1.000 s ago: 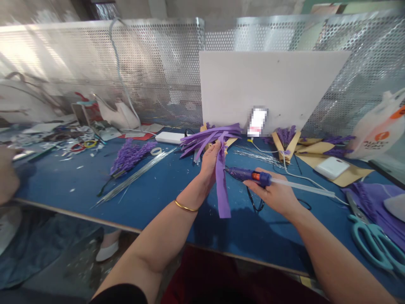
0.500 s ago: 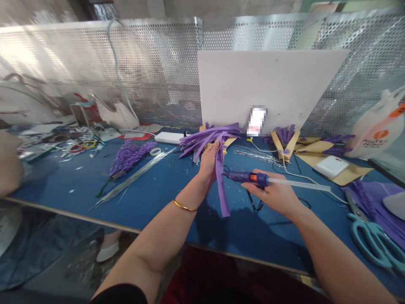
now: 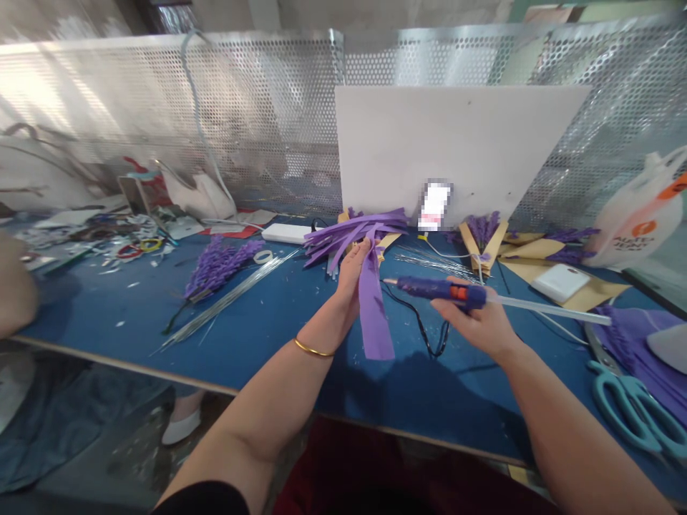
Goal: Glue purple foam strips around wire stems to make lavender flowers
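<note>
My left hand (image 3: pixel 353 272) is closed on the upper end of a purple strip (image 3: pixel 376 315), whose wide lower part hangs down over the table. Behind that hand lies a heap of more purple strips (image 3: pixel 357 232). In my right hand (image 3: pixel 477 325) is a dark blue glue gun (image 3: pixel 440 289) with an orange trigger area. A long translucent glue stick (image 3: pixel 547 309) sticks out of its back. The gun's nozzle points left and is a little apart from the strip's right edge. Below it the gun's black cord (image 3: pixel 424 332) loops on the table.
Teal-handled scissors (image 3: pixel 625 400) and purple cloth (image 3: pixel 644 350) lie at right. Purple flower sprigs (image 3: pixel 220 265) and thin wires (image 3: pixel 230 304) are at left. A lit phone (image 3: pixel 435 205) leans on a white board (image 3: pixel 456 143). Another person's arm (image 3: pixel 16 286) shows at far left.
My right hand has drawn the glue gun to the right, off the strip. The strip has turned, so its broad face now shows. My left hand stays nearly in place.
</note>
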